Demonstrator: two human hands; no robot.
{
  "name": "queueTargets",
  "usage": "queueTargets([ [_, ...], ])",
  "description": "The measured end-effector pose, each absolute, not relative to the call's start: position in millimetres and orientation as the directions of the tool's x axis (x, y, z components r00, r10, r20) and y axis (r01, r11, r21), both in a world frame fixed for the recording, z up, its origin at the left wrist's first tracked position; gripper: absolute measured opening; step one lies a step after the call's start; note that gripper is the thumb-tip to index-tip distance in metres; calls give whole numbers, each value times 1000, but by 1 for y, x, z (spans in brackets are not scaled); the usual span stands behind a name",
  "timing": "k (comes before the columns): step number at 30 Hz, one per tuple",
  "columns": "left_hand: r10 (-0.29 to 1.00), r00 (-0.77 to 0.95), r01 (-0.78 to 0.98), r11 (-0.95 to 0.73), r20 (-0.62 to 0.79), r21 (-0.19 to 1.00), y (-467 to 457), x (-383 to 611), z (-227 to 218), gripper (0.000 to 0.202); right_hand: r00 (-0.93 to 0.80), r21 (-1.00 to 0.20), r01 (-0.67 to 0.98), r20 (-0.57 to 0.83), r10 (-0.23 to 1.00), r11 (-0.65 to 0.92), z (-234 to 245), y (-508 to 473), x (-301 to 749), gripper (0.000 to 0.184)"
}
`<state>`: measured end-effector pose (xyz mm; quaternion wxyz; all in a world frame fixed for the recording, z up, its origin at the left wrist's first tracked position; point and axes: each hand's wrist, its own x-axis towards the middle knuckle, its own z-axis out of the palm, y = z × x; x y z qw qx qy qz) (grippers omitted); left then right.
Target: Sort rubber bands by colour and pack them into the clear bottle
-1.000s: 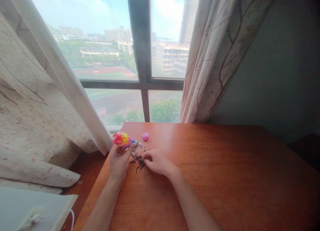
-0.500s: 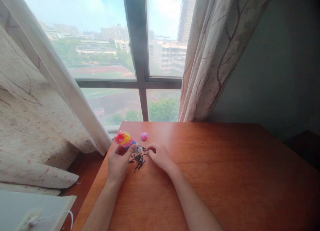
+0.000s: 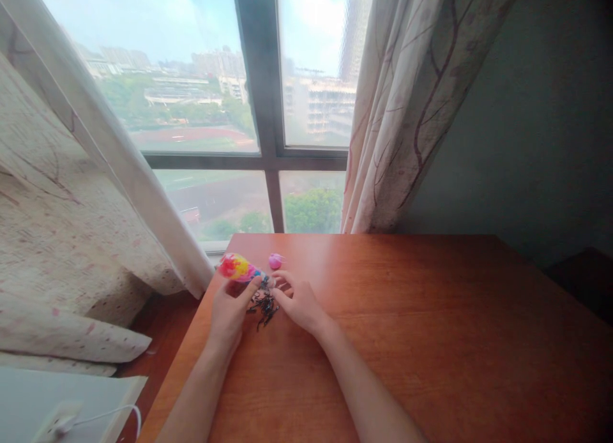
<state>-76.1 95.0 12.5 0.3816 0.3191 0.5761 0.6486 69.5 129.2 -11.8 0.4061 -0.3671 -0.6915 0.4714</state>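
Observation:
My left hand (image 3: 230, 309) is closed around a clear container (image 3: 238, 269) with red, yellow, pink and blue pieces inside. It lies tilted, its narrow mouth pointing right. At that mouth is my right hand (image 3: 297, 300), thumb and fingers bent toward each other around the opening; whatever they pinch is too small to make out. Beneath the mouth, a loose heap of small black strips (image 3: 264, 310) is spread on the table, partly hidden by my hands. A small pink round piece with a ragged edge (image 3: 275, 260) sits just behind.
The brown wooden table (image 3: 407, 328) reaches to the window (image 3: 268, 161). Patterned curtains (image 3: 397, 111) hang on both sides. At lower left stands a white surface (image 3: 90, 392) with a plugged-in white cable (image 3: 108, 412).
My right hand has moved slightly left, from the edge of the black heap to the container's mouth. My left hand still holds the container in nearly the same place.

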Motion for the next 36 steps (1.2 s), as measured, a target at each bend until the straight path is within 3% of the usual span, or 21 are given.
queueTargets([
  [3, 880, -472, -178, -44, -46, 983, 95, -77, 11, 44, -396, -963, 48, 227, 890, 267, -10, 127, 66, 35],
  [11, 886, -459, -341, -102, -70, 935, 93, -79, 25, 45, -453, -981, 2, 173, 875, 195, -7, 130, 73, 29],
  [19, 808, -584, -361, -175, -76, 916, 96, -85, 23, 44, -396, -991, -18, 130, 909, 134, -16, 133, 71, 29],
  [28, 816, -573, -375, -171, -82, 911, 96, -82, 24, 41, -381, -986, 41, 132, 915, 159, -17, 133, 70, 22],
  [36, 843, -528, -433, -168, -99, 886, 96, -84, 22, 41, -360, -991, -2, 126, 924, 134, -14, 132, 69, 21],
])
